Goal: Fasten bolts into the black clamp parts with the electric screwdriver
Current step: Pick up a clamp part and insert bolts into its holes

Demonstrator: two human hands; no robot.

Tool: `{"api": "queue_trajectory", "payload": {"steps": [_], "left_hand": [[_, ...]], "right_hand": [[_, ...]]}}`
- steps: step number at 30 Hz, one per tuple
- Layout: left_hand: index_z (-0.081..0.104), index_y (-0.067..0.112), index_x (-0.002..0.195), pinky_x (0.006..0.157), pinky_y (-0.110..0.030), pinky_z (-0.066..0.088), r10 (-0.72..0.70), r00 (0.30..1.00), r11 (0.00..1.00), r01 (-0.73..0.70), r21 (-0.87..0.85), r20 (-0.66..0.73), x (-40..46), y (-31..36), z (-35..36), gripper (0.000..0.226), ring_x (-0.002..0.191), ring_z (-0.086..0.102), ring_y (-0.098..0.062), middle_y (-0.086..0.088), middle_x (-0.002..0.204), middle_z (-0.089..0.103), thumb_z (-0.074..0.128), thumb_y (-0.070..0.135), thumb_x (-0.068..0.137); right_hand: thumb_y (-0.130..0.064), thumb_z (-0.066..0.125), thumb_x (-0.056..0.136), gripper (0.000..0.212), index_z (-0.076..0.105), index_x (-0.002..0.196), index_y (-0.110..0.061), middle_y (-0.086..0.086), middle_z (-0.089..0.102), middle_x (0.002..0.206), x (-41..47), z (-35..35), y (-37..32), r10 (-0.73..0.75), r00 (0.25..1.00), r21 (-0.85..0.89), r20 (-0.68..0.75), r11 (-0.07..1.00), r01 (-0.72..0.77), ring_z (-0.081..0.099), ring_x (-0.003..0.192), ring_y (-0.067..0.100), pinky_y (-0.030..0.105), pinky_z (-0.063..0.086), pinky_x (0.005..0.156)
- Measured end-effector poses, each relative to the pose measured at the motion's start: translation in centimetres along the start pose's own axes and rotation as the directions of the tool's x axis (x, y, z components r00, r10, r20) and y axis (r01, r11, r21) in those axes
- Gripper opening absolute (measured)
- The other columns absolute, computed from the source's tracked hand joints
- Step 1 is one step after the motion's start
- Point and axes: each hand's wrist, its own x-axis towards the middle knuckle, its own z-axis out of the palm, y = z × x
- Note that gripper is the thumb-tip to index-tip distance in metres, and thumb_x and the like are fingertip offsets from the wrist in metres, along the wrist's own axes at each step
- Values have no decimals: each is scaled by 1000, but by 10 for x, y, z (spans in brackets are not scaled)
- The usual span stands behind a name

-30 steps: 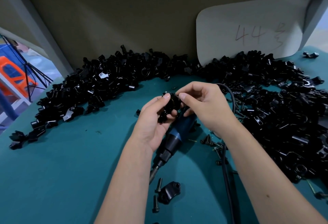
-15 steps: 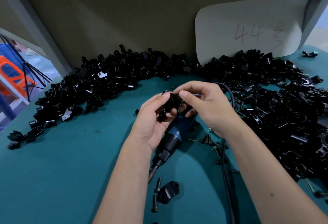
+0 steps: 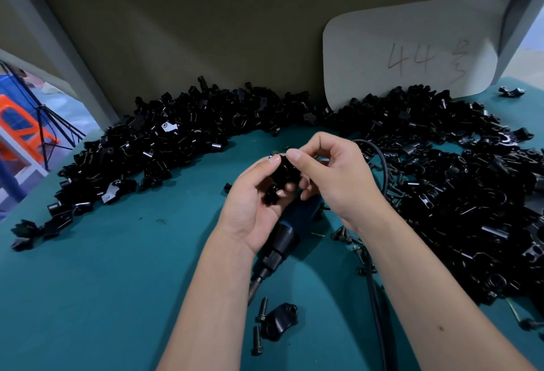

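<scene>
A teal work mat (image 3: 97,297) covers the bench, backed by a drab olive panel (image 3: 206,23) with a pale card (image 3: 412,47) marked "44" leaning against it. A long heap of black clamp parts (image 3: 176,138) curves along the back and spreads thickly down the right side (image 3: 459,194). Above the middle of the mat, the left hand (image 3: 250,206) cradles a black clamp part (image 3: 284,175) with its fingers curled under it and the thumb pressed on its top. The right hand (image 3: 335,176) meets it from the other side, thumb and forefinger pinching the same part at its upper edge; whether a bolt sits between those fingertips cannot be told. Below the hands the electric screwdriver (image 3: 282,235) lies flat on the mat, bit pointing toward the near edge, its black cable (image 3: 374,297) trailing alongside the right forearm. Near the bit lie a single clamp half (image 3: 279,325) and two loose bolts (image 3: 260,326). More bolts (image 3: 343,233) are scattered by the right wrist.
</scene>
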Motion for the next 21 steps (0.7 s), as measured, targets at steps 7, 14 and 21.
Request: {"api": "queue_trajectory", "payload": {"steps": [7, 14, 21], "left_hand": [[82, 16, 85, 64, -23, 55, 2, 999, 1000, -2, 1, 49, -1, 0, -1, 21, 63, 60, -11, -6, 79, 71, 66, 28, 88], [82, 13, 90, 70, -24, 54, -10, 998, 1000, 11, -14, 57, 2, -3, -3, 21, 67, 59, -10, -4, 84, 71, 69, 30, 87], [82, 11, 92, 70, -23, 57, 10, 998, 998, -6, -66, 64, 4, -2, -4, 25, 68, 59, -11, -8, 86, 71, 67, 30, 89]], "right_hand": [[-16, 62, 104, 14, 73, 97, -10, 0, 61, 64, -3, 6, -2, 46, 998, 116, 51, 992, -51, 59, 58, 14, 32, 55, 61], [-17, 76, 95, 24, 60, 77, -12, -4, 55, 54, -5, 14, -3, 124, 990, 232, -62, 967, -107, 61, 51, 15, 25, 51, 49], [-12, 74, 94, 6, 77, 89, -12, 5, 58, 63, -5, 14, -3, 131, 990, 282, -50, 953, -112, 64, 58, 17, 23, 53, 54]]}}
